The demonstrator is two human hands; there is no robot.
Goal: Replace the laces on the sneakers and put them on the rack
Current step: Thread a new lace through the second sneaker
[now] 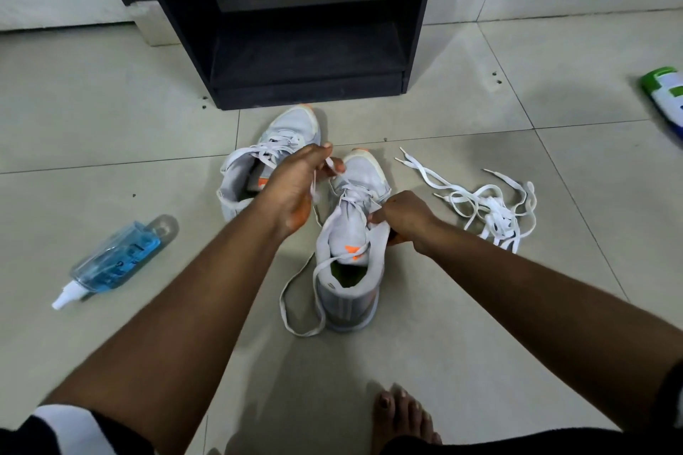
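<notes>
Now, near sneaker [345, 262]: pale grey with orange marks on the tongue, standing on the tiled floor [480, 325], toe pointing toward the rack; its white lace [295, 292] is threaded only at the lower eyelets, and one long end loops loose over the floor by the heel.
Far sneaker [275, 155]: same pale grey with an orange toe tip, just beside the near one and closer to the rack, with white lacing over its front.
Left hand [295, 192]: raised above the two shoes, its grip pinching a lace end at the fingertips.
Right hand [404, 220]: its grip clenched on the near sneaker's collar and tongue edge.
Spare laces [488, 207]: a tangled white heap on the floor, right of the shoes.
Rack [306, 59]: dark and open-fronted, against the wall; its lower shelf shows nothing on it.
Spray bottle [114, 262]: clear, lying on its side at left, holding blue liquid, white nozzle toward the viewer.
Green and white container [665, 92]: at the right edge, contents hidden.
</notes>
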